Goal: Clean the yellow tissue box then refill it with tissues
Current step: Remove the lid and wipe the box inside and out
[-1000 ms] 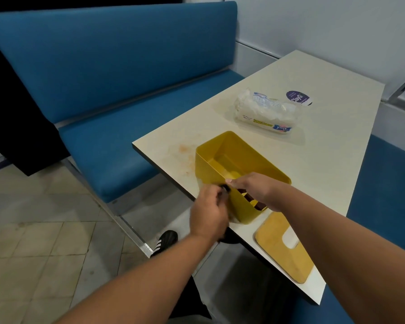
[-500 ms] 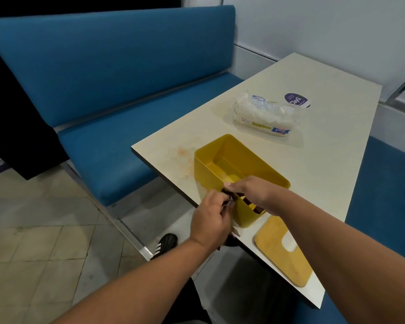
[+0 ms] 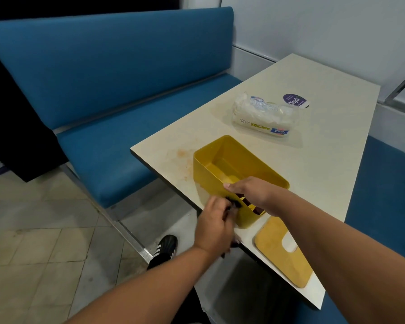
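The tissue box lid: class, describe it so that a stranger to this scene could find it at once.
Start at the cream table beside the blue bench. At the table's near corner, just past the open yellow tissue box, lies the lid. It is the only flat yellow slab there, with a pale cut-out slot.

A round purple sticker (image 3: 295,101) lies flat on the table (image 3: 325,160), near its far edge, and carries the white word "ClayG", seen turned sideways; the smaller print above it is too fine to read. Just beside it, toward the near edge, the clear tissue pack (image 3: 265,114) shows a yellow strip reading "PAPER TOWEL", upside down from here, and a blue patch with a script brand name that is too blurred to tell.
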Demonstrator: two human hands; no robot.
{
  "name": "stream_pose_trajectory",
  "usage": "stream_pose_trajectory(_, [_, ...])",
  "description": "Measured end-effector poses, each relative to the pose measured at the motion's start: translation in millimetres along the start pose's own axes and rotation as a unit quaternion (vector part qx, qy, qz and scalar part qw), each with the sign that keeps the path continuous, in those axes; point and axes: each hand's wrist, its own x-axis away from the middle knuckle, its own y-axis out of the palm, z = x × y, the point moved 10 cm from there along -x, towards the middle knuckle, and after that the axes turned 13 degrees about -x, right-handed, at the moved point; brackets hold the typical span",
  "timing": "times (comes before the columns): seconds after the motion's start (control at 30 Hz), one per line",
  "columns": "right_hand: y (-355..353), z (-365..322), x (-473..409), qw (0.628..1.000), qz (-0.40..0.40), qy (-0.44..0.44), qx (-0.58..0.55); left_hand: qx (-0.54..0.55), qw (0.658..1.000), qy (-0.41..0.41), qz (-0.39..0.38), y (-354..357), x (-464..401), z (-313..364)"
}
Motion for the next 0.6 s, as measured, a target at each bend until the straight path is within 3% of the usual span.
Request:
stream_pose_trajectory(0.13, [0,2,0,1.000,-0.001,0.003,-0.003,-0.038,0.982,-0.158,0.091,-46,-53,-48])
stream_pose_trajectory(0.2, [0,2,0,1.000,-0.001,0.002,-0.004,-0.051,0.973,-0.196,0.107,-56,-65,-62])
stream_pose_trajectory(0.3, [1,1,0,1.000,0.000,-0.005,-0.002,-0.041,0.978,-0.170,0.111,-44,-49,-46])
stream_pose_trajectory(0.4, [0,1,-2,1.000,0.002,-0.011,-0.002,0.042,0.996,-0.065,0.040,-3,-3,-11])
stream_pose_trajectory(0.47, [0,1,-2,1.000,-0.003,-0.015,-0.005,0.041,0.999,-0.031,0.010,7,9,-4])
stream_pose_trajectory(0.6, [1,1,-2,1.000,0.006,-0.015,0.005,-0.026,0.988,-0.135,0.069,-27,-33,-35])
